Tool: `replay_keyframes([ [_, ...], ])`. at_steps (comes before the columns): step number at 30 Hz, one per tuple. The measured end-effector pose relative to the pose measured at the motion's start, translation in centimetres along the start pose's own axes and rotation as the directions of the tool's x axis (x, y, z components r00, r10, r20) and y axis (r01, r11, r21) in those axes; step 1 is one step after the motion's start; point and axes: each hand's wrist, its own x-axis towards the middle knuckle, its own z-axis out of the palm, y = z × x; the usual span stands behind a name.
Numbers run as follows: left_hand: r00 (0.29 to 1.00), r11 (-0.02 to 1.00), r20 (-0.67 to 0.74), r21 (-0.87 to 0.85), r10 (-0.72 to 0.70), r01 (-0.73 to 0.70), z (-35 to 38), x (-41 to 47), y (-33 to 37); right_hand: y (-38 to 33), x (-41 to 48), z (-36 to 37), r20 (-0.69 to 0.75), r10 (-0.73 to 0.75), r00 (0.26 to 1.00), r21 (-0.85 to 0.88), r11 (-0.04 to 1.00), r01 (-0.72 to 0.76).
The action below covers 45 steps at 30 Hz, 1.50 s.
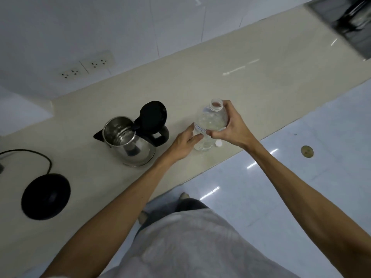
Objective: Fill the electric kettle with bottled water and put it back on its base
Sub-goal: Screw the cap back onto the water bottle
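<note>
A steel electric kettle [131,144] stands on the beige counter with its black lid [153,115] flipped up and its inside showing. Its round black base [46,196] lies apart to the left, near the counter's front edge, with a black cord. To the kettle's right stands an uncapped clear water bottle [210,121]. My right hand [230,127] is wrapped around the bottle's upper part. My left hand [185,143] touches the bottle's lower left side with its fingers. A small white cap [218,144] lies on the counter beside the bottle.
The beige counter [251,83] runs diagonally toward the upper right, where a dark appliance [349,23] sits. Wall sockets [88,67] are on the white tiled wall behind the kettle. A glossy white floor [291,187] lies on the right.
</note>
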Motion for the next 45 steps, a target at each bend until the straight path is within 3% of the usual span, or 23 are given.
replay_keyframes([
  [8, 1.0, 1.0, -0.028, 0.025, -0.007, 0.008, 0.8, 1.6, 0.0, 1.5, 1.1, -1.9, 0.094, 0.02, 0.995, 0.009, 1.0, -0.021],
  [11, 1.0, 0.999, -0.023, 0.045, -0.011, 0.012, 0.9, 1.6, -0.3, 2.6, 1.2, -2.8, 0.199, 0.065, 0.978, 0.018, 0.997, -0.07],
  [13, 1.0, 0.999, -0.021, 0.036, 0.007, -0.006, 0.9, 1.0, 0.5, 4.2, 1.3, -3.5, 0.275, 0.169, 0.947, -0.128, 0.982, -0.138],
  [17, 1.0, 1.0, -0.027, 0.006, 0.016, -0.016, 1.1, 0.4, 1.2, 8.8, 0.5, -1.3, 0.14, 0.366, 0.92, -0.559, 0.796, -0.232],
  [24, 0.998, 1.0, -0.061, 0.002, -0.024, 0.024, 1.1, -0.1, 1.8, 12.2, -0.3, 3.5, 0.079, 0.432, 0.898, -0.632, 0.718, -0.29],
  [30, 0.998, 0.999, -0.043, -0.022, -0.041, 0.041, 1.0, -0.2, 1.8, 14.0, -1.0, 2.9, 0.101, 0.335, 0.937, -0.637, 0.745, -0.198],
  [34, 0.986, 0.988, -0.142, -0.136, -0.088, 0.069, 1.0, -0.1, 1.9, 9.8, -0.2, -2.1, -0.127, 0.227, 0.965, -0.547, 0.796, -0.259],
  [37, 0.983, 0.992, -0.185, -0.124, -0.021, -0.002, 1.6, 0.0, 3.1, 2.7, 0.4, -7.3, -0.197, 0.065, 0.978, -0.469, 0.87, -0.153],
  [41, 0.968, 0.992, -0.239, -0.082, 0.077, -0.099, 2.5, 0.2, 4.5, -6.9, -0.3, -10.4, -0.075, -0.108, 0.991, -0.343, 0.936, 0.076],
  [45, 0.942, 0.981, -0.311, -0.101, 0.129, -0.168, 2.6, 0.3, 5.6, -10.5, 0.7, -9.5, 0.219, -0.259, 0.941, -0.466, 0.82, 0.334],
])
